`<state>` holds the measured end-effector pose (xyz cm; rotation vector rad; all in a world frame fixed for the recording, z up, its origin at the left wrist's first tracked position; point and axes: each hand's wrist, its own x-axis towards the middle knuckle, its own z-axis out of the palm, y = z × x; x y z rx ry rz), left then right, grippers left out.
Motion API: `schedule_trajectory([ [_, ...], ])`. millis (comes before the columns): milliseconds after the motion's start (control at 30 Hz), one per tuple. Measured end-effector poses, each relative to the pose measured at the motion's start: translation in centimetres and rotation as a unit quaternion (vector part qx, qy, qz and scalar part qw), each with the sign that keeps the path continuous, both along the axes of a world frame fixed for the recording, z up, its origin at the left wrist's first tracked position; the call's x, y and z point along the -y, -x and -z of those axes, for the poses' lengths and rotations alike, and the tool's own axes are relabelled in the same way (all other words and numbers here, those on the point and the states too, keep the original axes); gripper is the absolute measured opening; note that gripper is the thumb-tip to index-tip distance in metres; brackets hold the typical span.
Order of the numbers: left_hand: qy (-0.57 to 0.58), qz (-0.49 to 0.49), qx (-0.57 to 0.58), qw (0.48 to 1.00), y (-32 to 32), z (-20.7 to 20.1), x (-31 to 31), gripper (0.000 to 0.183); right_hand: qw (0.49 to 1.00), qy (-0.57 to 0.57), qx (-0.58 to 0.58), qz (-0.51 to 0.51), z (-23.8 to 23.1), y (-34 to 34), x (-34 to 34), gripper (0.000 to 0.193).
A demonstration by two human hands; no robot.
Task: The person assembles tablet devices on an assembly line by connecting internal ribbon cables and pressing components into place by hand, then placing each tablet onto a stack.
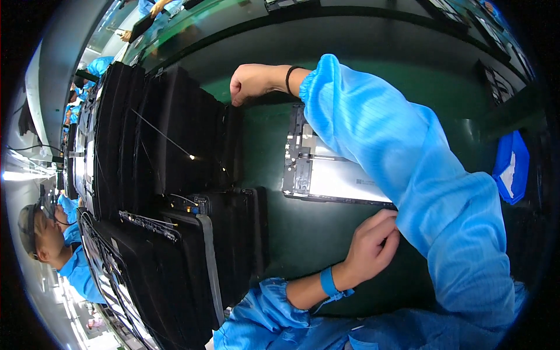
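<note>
An opened tablet (300, 169) with a black frame, small circuit parts and a large silver battery lies on the green table. My right sleeve crosses over it and hides its right part. My right hand (254, 83) is curled at the far end of a row of upright black panels (181, 128), fingertips down by their edge; what it pinches, if anything, is hidden. Beside the tablet's near edge, my left hand (372, 245) is closed, thumb against the curled fingers. Its fingertips meet the tablet's edge and my right sleeve, so I cannot make out anything in it.
A second group of upright black panels (233, 245), some with circuit parts and thin cables, stands nearer on the left. A blue bin (512, 169) with something white sits at the right. A dark ledge runs along the back. Co-workers in blue appear at the far left.
</note>
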<state>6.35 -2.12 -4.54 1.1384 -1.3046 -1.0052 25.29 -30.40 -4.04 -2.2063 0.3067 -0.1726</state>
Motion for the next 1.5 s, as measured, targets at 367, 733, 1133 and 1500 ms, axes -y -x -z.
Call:
schedule_trajectory([
  [367,-0.007,0.007,0.005,1.0,-0.2,0.1,-0.1,0.013,0.995,-0.075,0.05,0.029,0.4,0.4,-0.9,0.013],
  [733,-0.008,0.006,0.016,1.0,-0.7,0.3,0.0,0.013,0.944,-0.252,-0.042,0.208,-1.6,-0.1,-3.8,0.007],
  [1133,0.002,0.0,-0.005,1.0,-0.5,0.0,0.2,0.016,0.941,-0.225,-0.125,0.218,-3.8,-0.1,-4.7,0.014],
  [1500,0.002,-0.007,-0.009,1.0,-0.5,0.1,0.3,0.012,0.914,-0.316,-0.1,0.235,-3.3,0.2,-5.4,0.012],
])
